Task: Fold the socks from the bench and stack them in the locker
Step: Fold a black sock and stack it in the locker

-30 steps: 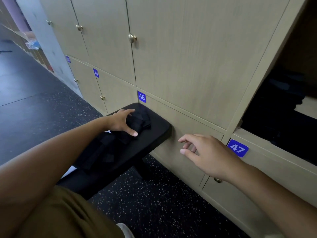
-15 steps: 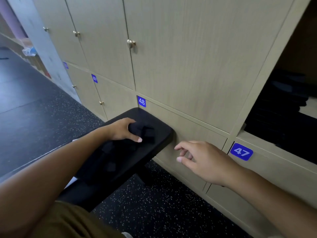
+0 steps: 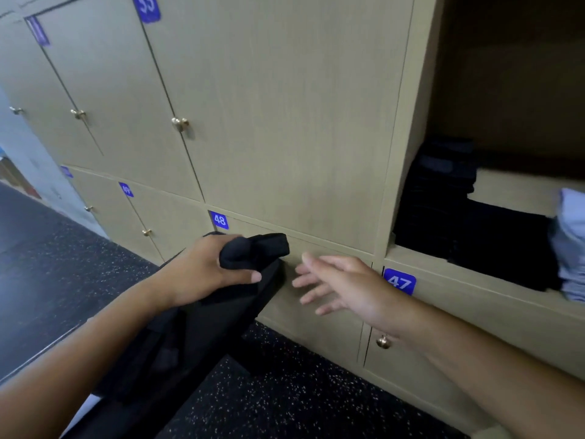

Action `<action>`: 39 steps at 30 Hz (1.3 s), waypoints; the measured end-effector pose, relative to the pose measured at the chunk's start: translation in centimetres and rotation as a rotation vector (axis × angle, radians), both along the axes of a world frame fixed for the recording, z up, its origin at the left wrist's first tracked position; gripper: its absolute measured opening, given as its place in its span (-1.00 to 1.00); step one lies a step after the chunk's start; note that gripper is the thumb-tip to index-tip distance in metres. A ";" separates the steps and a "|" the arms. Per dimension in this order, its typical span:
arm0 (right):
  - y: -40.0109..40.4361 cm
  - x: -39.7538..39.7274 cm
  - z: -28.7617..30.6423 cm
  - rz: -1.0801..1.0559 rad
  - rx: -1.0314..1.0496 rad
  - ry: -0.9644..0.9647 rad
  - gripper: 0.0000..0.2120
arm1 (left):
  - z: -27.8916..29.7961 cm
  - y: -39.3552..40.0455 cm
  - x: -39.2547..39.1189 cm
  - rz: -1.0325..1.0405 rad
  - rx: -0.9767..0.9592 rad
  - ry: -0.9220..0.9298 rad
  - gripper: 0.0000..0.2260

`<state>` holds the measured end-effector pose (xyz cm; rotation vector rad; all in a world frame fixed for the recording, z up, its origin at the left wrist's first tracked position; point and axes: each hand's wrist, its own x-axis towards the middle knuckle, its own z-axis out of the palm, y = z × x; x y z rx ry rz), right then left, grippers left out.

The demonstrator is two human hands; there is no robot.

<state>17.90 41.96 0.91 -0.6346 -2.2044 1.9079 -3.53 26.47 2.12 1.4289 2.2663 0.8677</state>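
My left hand (image 3: pixel 205 270) was curled around a bunched black sock (image 3: pixel 253 251), thumb pressed under it, fingers wrapped over the top, forearm reaching in from the lower left. The sock was soft knit, crumpled into a lump, its free end poking right toward the lockers, long axis roughly level, lifted just above the padded black bench (image 3: pixel 202 331). My right hand (image 3: pixel 342 286) hung empty beside it, fingers spread and loose, palm turned left toward the sock, not touching it. Folded dark socks (image 3: pixel 443 198) sat stacked in the open wood-grain locker (image 3: pixel 402 185) at right.
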 end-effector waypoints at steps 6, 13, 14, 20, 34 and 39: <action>1.3 2.2 2.1 -0.015 -0.282 0.099 -0.53 | 1.9 2.7 5.9 -0.180 0.137 0.338 -0.71; 3.2 4.3 2.7 -0.173 -0.327 0.195 -0.73 | 3.7 5.2 8.8 -0.180 0.175 0.249 -0.60; 3.5 4.7 2.7 -0.194 -0.340 0.208 -0.75 | 3.8 5.3 8.9 -0.167 0.172 0.176 -0.60; 5.0 7.1 3.1 -0.251 -0.422 0.323 -0.81 | 4.1 5.6 9.0 -0.185 0.191 -0.133 -0.49; 6.5 10.1 3.8 -0.110 -0.344 0.391 -0.65 | 3.4 7.4 10.7 0.102 0.216 -1.082 -0.75; 7.0 9.7 2.6 -0.266 -0.234 0.279 -0.75 | 2.9 9.3 11.7 0.059 0.312 -1.147 -0.66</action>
